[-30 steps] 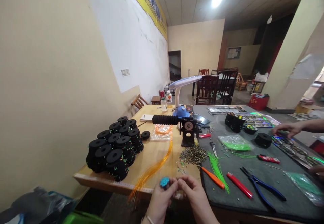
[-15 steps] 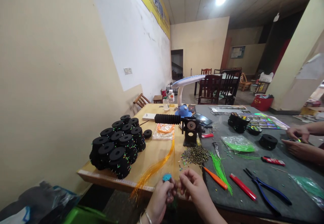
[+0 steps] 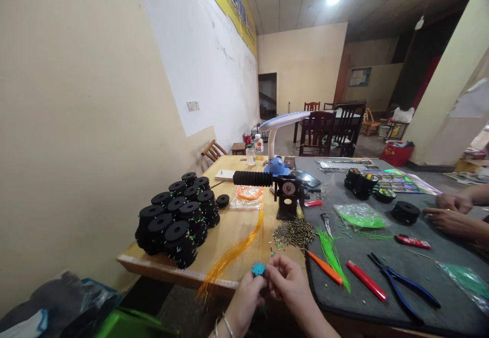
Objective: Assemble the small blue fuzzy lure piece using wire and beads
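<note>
At the table's front edge, my left hand (image 3: 247, 293) is closed around a small turquoise piece with a bumpy edge (image 3: 259, 269), which pokes up above the fingers. Right beside it, my right hand (image 3: 286, 279) has its thumb and forefinger pinched together. Whatever sits in that pinch is too small or too hidden to make out. Just beyond both hands lies a heap of small dark, brassy beads (image 3: 296, 232). Long orange strands (image 3: 233, 256) trail over the table edge to the left.
Stacked black foam spools (image 3: 178, 233) stand left. A black winding device (image 3: 288, 195) and desk lamp (image 3: 278, 166) are ahead. On the grey mat lie green strands (image 3: 332, 256), an orange-handled tool (image 3: 326, 268), a red stick (image 3: 367, 281) and blue-handled pliers (image 3: 401, 284). A co-worker's hands (image 3: 453, 213) rest right.
My left hand and the turquoise piece have shifted right, closer to my right hand. The co-worker's hands have moved slightly, one lying flatter.
</note>
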Available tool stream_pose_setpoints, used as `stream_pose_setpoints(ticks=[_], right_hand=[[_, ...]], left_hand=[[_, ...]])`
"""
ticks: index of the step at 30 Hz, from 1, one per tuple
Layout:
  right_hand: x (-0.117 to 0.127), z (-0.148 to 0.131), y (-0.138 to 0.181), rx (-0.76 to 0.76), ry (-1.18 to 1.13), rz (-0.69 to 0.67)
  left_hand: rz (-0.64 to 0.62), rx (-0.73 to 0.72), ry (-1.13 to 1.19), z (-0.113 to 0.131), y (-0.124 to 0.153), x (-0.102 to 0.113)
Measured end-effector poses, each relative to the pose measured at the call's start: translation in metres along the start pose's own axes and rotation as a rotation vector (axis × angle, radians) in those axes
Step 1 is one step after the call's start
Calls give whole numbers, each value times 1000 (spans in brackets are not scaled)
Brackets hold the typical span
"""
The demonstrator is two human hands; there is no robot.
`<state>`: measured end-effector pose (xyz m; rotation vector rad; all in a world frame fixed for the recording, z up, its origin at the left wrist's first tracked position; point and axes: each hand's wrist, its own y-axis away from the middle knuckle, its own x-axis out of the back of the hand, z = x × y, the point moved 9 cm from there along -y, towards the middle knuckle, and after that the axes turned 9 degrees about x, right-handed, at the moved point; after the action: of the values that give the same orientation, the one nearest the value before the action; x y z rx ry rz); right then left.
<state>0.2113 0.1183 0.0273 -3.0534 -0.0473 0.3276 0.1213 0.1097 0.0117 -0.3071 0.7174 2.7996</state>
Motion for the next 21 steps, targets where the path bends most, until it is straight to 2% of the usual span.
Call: stream_pose_setpoints(ticks=[5,10,17,21], right_hand=[[8,4,2,-8,5,61],[9,5,6,-18,-55,62],[17,-3,17,140,-39,88],[20,5,19,147,-8,72]], left_hand=[[9,-9,106,1,1,-1],[20,-24,173,1,-1,0],[28,-55,175,0,-2,1],[46,-60,165,-1,-1,2]])
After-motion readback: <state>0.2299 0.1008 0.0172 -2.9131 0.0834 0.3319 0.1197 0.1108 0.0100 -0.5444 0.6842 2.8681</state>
